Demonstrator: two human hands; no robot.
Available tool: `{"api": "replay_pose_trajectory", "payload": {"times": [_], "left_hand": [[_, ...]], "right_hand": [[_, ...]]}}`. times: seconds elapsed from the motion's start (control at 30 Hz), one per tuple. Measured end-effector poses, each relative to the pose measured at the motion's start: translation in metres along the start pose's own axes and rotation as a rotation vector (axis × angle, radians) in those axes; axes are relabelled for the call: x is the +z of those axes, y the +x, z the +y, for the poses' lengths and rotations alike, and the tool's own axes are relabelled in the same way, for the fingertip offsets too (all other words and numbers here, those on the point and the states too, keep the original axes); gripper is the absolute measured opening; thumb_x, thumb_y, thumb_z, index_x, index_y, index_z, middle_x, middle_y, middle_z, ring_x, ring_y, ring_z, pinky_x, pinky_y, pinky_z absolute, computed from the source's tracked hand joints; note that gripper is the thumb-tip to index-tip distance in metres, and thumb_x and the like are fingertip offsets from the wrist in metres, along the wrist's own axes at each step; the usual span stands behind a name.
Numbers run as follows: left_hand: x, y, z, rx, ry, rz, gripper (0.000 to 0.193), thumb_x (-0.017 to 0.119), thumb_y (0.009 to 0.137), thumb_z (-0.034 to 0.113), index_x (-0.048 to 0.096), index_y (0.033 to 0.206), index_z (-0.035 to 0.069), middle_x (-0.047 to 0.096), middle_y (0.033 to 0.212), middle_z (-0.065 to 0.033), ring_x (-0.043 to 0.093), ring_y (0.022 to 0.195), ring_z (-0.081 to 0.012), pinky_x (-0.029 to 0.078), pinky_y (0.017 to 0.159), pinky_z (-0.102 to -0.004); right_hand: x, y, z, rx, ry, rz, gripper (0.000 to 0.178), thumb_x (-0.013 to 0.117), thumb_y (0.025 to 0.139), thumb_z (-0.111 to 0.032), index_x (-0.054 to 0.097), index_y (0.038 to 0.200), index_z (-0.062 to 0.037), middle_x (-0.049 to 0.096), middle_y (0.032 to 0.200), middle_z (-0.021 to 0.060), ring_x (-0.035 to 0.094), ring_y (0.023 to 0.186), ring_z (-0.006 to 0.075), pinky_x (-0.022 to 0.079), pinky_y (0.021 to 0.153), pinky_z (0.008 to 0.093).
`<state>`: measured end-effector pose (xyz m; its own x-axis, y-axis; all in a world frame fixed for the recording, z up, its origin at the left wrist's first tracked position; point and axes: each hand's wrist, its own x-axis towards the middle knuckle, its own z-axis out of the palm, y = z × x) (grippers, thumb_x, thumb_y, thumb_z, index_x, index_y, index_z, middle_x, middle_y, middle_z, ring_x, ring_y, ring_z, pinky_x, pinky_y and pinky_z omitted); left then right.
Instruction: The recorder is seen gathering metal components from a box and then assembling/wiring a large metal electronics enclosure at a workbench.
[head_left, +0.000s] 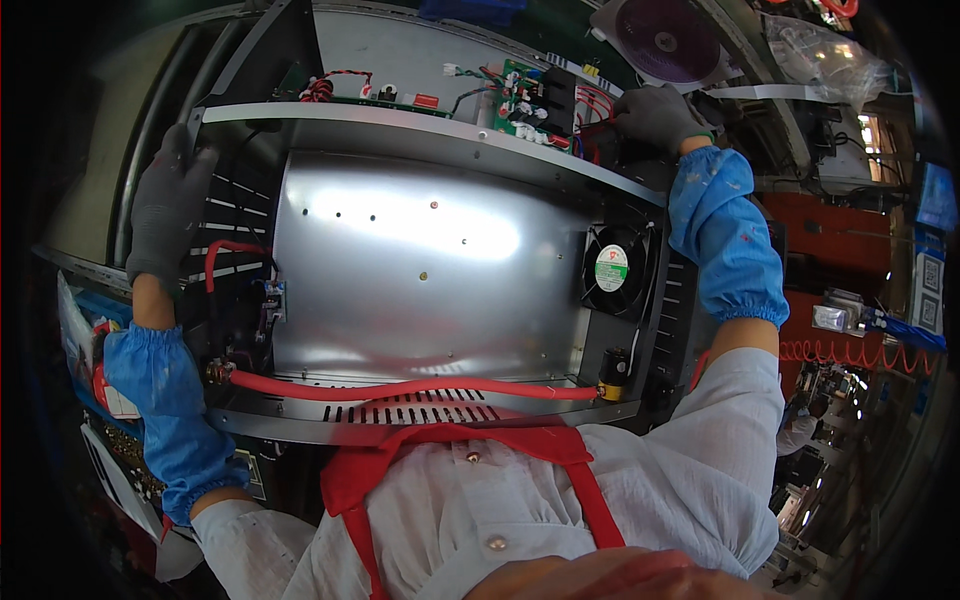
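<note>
A large open metal case point(360, 270) lies in front of me, its inside a shiny bare plate. My left hand point(168, 210), in a grey glove, is closed on the slotted left side of the case, thumb toward the inside. At the far right corner, my gloved right hand point(660, 115) is curled at the case's edge, beside a bundle of red wires point(597, 105); its fingertips are partly hidden. Beyond the case's crosswise rim sits a green circuit board point(525, 100) with black parts. Inside the case are a black fan point(617, 265) and a thick red tube point(420, 387).
A dark round disc in a pale frame point(665, 40) and a clear plastic bag point(825, 60) lie at the far right. A red coiled hose point(860, 353) hangs to the right. Bags and small parts point(95, 370) stand at the left. Another person point(800, 430) is in the right background.
</note>
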<state>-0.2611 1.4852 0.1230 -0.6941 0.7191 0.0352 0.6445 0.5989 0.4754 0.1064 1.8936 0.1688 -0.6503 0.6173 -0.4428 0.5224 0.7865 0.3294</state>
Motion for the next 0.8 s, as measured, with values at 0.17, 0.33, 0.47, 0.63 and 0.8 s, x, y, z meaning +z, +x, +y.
{"api": "replay_pose_trajectory", "payload": {"times": [0.17, 0.33, 0.47, 0.63, 0.8], "left_hand": [[-0.004, 0.0, 0.004, -0.03, 0.041, -0.079, 0.037, 0.054, 0.094, 0.032, 0.052, 0.119, 0.005, 0.065, 0.09, -0.0215, 0.067, 0.083, -0.0345, 0.05, 0.075, -0.0437], [0.001, -0.001, -0.002, 0.126, 0.209, 0.039, 0.045, 0.055, 0.093, 0.035, 0.051, 0.124, 0.003, 0.066, 0.093, -0.0221, 0.068, 0.086, -0.0326, 0.051, 0.077, -0.0422], [-0.007, -0.005, 0.014, -0.046, 0.051, -0.005, 0.048, 0.055, 0.093, 0.036, 0.051, 0.125, 0.002, 0.066, 0.093, -0.0221, 0.068, 0.086, -0.0321, 0.051, 0.078, -0.0417], [-0.003, -0.002, 0.013, 0.013, 0.045, -0.006, 0.048, 0.055, 0.093, 0.035, 0.051, 0.126, 0.001, 0.066, 0.095, -0.0223, 0.068, 0.086, -0.0311, 0.052, 0.079, -0.0398], [-0.001, -0.001, -0.012, 0.218, 0.131, 0.047, 0.037, 0.055, 0.094, 0.031, 0.055, 0.119, 0.004, 0.064, 0.091, -0.0203, 0.067, 0.082, -0.0297, 0.052, 0.075, -0.0384]], "right_hand": [[0.003, 0.001, -0.019, -0.065, -0.265, -0.053, 0.028, 0.065, 0.075, -0.037, 0.075, 0.098, -0.0221, 0.072, 0.096, 0.0088, 0.067, 0.095, 0.0263, 0.042, 0.089, 0.0374], [0.005, 0.011, -0.017, -0.027, -0.188, -0.137, 0.03, 0.07, 0.071, -0.038, 0.075, 0.093, -0.0187, 0.072, 0.096, 0.0105, 0.065, 0.1, 0.0268, 0.041, 0.092, 0.0364], [-0.002, 0.013, -0.019, 0.031, -0.141, -0.098, 0.031, 0.067, 0.076, -0.037, 0.075, 0.096, -0.0139, 0.072, 0.099, 0.0116, 0.066, 0.1, 0.0284, 0.044, 0.093, 0.0372], [0.008, 0.018, 0.02, 0.034, 0.615, 0.217, 0.036, 0.063, 0.08, -0.027, 0.07, 0.107, -0.0037, 0.07, 0.104, 0.012, 0.067, 0.095, 0.0282, 0.051, 0.087, 0.0358], [0.018, 0.016, 0.058, 0.041, 0.643, -0.053, 0.035, 0.06, 0.08, -0.014, 0.069, 0.112, -0.0036, 0.069, 0.107, 0.0116, 0.067, 0.092, 0.0223, 0.052, 0.084, 0.0317]]}}
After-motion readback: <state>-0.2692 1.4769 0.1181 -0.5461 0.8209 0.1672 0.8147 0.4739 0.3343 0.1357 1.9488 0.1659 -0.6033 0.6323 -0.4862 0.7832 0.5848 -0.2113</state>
